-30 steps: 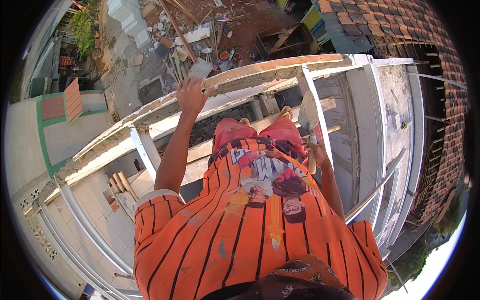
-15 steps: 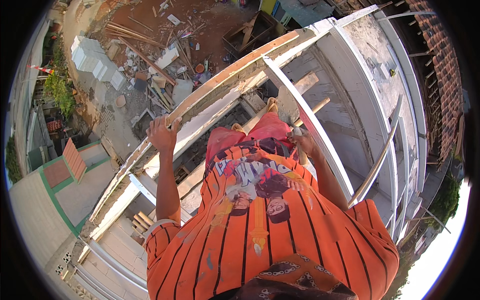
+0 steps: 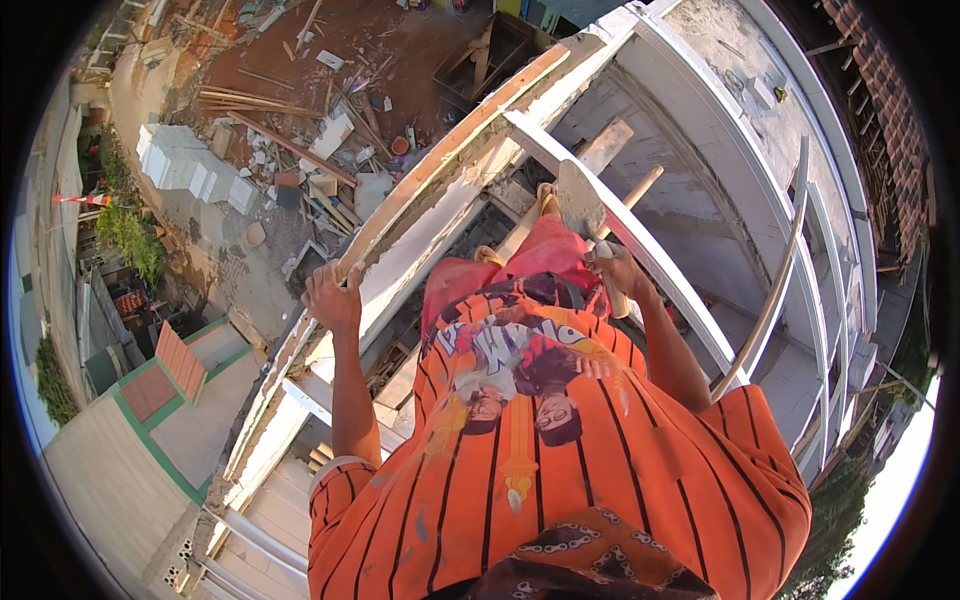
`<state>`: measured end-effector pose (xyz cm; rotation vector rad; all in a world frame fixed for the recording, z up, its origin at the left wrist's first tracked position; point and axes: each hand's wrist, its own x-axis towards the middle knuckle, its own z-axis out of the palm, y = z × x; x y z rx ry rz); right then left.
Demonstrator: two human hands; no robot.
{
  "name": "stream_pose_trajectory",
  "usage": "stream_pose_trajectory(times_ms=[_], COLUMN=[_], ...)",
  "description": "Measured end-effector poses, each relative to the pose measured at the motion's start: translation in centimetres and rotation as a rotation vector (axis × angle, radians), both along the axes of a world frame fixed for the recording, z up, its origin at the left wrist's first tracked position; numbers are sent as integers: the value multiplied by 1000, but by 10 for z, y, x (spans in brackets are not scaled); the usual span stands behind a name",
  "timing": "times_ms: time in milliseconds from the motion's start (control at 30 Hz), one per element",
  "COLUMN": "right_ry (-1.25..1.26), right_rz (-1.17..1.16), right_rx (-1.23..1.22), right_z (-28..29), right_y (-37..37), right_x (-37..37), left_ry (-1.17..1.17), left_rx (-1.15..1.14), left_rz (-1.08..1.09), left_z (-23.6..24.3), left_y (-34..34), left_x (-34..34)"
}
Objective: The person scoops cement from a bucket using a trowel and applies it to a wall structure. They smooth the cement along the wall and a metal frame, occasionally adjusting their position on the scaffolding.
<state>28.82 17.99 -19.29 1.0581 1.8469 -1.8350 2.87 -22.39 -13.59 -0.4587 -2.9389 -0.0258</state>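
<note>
My left hand (image 3: pixel 335 294) is closed over the top edge of a wall beam (image 3: pixel 415 235), which has a wooden board (image 3: pixel 480 115) along its outer side. My right hand (image 3: pixel 620 272) is shut on the handle of a trowel. The trowel's grey, mortar-smeared blade (image 3: pixel 580 198) points away from me and overlaps a white metal beam (image 3: pixel 650 245) slanting past my right hand. Part of the handle is hidden by my fingers. Between my hands, my sandalled feet (image 3: pixel 548 198) rest on a wooden plank far below.
Wooden poles (image 3: pixel 640 188) jut out near the trowel. More white beams (image 3: pixel 745 130) curve along the right, with a bent wooden strip (image 3: pixel 765 310) across them. Beyond the wall lies a drop to ground strewn with rubble and planks (image 3: pixel 290 145), beside stacked white blocks (image 3: pixel 190 165). A green-edged roof (image 3: pixel 150 410) lies left.
The view has turned and shifted slightly. The trowel has risen a little, and its blade now crosses in front of the white beam. My left hand keeps its grip on the wall beam.
</note>
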Motion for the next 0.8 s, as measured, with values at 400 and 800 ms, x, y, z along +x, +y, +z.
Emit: stream_pose_trajectory(times_ms=[400, 800], right_ry=[-21, -11], right_rz=[-18, -268], right_rx=[-28, -172], right_z=[25, -18], right_y=[-1, -18], right_x=[4, 38], left_ry=[-70, -45], left_rx=[70, -6], left_rz=[26, 10], left_z=[-18, -26], left_y=[97, 91], left_x=[-14, -17])
